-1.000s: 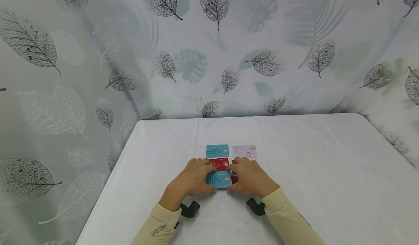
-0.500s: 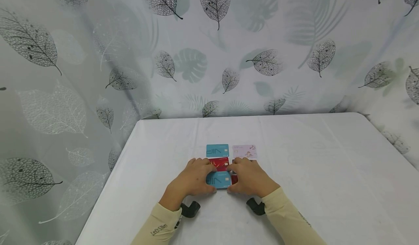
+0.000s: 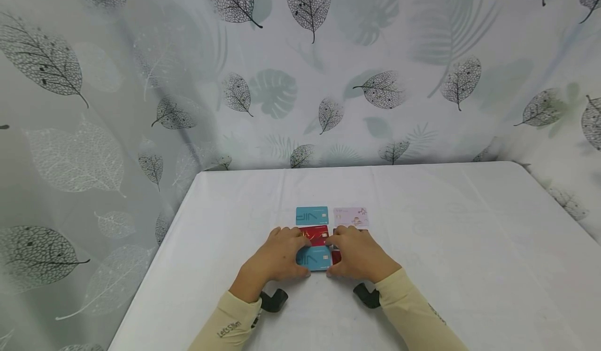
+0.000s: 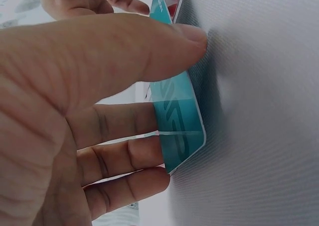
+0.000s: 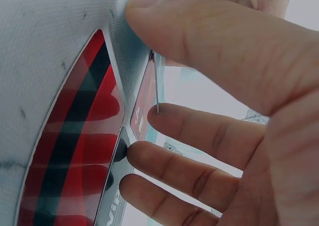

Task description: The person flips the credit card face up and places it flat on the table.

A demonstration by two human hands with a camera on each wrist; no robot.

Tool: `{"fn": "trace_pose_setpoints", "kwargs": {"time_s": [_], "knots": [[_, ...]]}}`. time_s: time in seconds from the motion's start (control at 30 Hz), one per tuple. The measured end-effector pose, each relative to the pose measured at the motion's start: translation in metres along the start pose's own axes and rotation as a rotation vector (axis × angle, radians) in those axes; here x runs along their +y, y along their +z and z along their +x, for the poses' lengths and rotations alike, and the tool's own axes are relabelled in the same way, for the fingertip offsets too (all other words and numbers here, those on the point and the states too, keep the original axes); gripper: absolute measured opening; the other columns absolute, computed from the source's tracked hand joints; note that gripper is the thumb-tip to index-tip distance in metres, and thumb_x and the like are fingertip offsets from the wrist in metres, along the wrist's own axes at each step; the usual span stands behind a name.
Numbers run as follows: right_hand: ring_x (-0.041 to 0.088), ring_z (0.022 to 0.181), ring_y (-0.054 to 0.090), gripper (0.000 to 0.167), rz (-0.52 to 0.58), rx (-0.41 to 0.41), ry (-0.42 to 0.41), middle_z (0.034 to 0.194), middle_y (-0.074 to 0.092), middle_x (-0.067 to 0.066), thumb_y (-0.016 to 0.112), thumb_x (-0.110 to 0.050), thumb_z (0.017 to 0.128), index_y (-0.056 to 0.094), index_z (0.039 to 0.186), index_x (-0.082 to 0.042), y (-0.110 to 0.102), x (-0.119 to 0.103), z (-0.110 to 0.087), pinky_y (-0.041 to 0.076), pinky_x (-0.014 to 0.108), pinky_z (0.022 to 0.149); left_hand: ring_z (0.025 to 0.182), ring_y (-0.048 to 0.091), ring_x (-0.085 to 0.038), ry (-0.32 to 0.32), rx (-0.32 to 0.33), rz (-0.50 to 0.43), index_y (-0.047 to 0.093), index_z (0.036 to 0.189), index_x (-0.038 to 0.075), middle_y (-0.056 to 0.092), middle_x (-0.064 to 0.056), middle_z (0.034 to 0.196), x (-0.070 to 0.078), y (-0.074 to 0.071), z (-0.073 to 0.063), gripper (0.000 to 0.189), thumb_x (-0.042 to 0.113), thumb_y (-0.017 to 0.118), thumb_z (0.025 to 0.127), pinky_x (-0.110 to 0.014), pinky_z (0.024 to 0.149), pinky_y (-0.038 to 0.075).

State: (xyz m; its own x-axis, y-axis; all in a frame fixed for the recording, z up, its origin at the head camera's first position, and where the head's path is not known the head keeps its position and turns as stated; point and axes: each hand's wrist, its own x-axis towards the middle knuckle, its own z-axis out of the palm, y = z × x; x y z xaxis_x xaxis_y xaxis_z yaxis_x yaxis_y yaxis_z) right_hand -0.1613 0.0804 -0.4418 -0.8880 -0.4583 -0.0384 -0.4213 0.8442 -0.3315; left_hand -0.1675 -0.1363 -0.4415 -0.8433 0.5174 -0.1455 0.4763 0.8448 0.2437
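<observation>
Nearest the person, a light blue VIP card [image 3: 313,258] lies between the two hands. My left hand [image 3: 279,254] holds it at the left end, thumb at the near long edge and fingers at the far one. From the other end my right hand [image 3: 359,254] grips the same card; in the right wrist view its index fingertip [image 5: 158,115] meets the card's thin edge. Under the right palm lies a red card with a black stripe [image 5: 75,136], mostly hidden in the head view. A dark VIP card [image 5: 117,191] beside it is largely covered too.
Just beyond the held card is a red card [image 3: 315,234]. Farther back lie another blue VIP card [image 3: 312,215] and a pale pink card [image 3: 351,216]. All are on a white-covered table [image 3: 446,246], with a leaf-patterned curtain [image 3: 300,80] around it.
The held blue card has shifted very slightly toward the person, showing a little more of the red card beyond. Both hands stay almost still.
</observation>
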Motion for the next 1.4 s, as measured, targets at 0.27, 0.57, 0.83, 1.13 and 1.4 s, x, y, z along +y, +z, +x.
{"fn": "trace_pose_setpoints", "kwargs": {"time_s": [0.27, 0.57, 0.83, 1.13, 1.4], "knots": [[0.023, 0.099, 0.063, 0.054, -0.005, 0.004, -0.007, 0.116, 0.069, 0.006, 0.095, -0.037, 0.071, 0.078, 0.117, -0.015, 0.000, 0.002, 0.000, 0.057, 0.053, 0.089, 0.121, 0.056, -0.023, -0.007, 0.005, 0.002, 0.072, 0.128, 0.017, 0.064, -0.002, 0.129, 0.001, 0.001, 0.000, 0.058, 0.043, 0.088, 0.079, -0.057, 0.119, 0.034], [0.020, 0.095, 0.061, 0.054, 0.006, 0.007, 0.001, 0.113, 0.069, 0.004, 0.095, -0.035, 0.072, 0.077, 0.119, -0.016, -0.002, 0.007, -0.001, 0.057, 0.049, 0.086, 0.125, 0.056, -0.024, 0.010, 0.027, 0.018, 0.070, 0.131, 0.018, 0.065, -0.001, 0.132, 0.005, 0.002, 0.001, 0.059, 0.048, 0.085, 0.082, -0.058, 0.120, 0.032], [0.018, 0.090, 0.056, 0.051, -0.026, -0.003, 0.037, 0.104, 0.067, 0.001, 0.094, -0.038, 0.072, 0.077, 0.115, -0.018, -0.004, 0.013, -0.002, 0.055, 0.048, 0.081, 0.132, 0.052, -0.023, 0.069, 0.074, 0.022, 0.066, 0.138, 0.020, 0.062, 0.000, 0.134, 0.014, 0.013, 0.008, 0.064, 0.053, 0.082, 0.085, -0.058, 0.122, 0.029], [0.018, 0.082, 0.055, 0.048, 0.015, -0.033, 0.092, 0.098, 0.064, 0.002, 0.093, -0.033, 0.071, 0.078, 0.113, -0.016, -0.015, 0.020, -0.006, 0.050, 0.046, 0.075, 0.127, 0.054, -0.022, 0.151, 0.151, 0.089, 0.065, 0.136, 0.019, 0.062, 0.000, 0.129, 0.023, 0.019, 0.016, 0.062, 0.051, 0.082, 0.086, -0.054, 0.117, 0.035], [0.019, 0.082, 0.057, 0.049, 0.049, -0.051, 0.120, 0.097, 0.064, 0.002, 0.094, -0.030, 0.069, 0.078, 0.111, -0.012, -0.022, 0.027, -0.010, 0.052, 0.051, 0.079, 0.128, 0.054, -0.023, 0.188, 0.165, 0.105, 0.054, 0.144, 0.018, 0.061, -0.001, 0.133, 0.033, 0.019, 0.022, 0.074, 0.049, 0.084, 0.084, -0.051, 0.113, 0.038]]}}
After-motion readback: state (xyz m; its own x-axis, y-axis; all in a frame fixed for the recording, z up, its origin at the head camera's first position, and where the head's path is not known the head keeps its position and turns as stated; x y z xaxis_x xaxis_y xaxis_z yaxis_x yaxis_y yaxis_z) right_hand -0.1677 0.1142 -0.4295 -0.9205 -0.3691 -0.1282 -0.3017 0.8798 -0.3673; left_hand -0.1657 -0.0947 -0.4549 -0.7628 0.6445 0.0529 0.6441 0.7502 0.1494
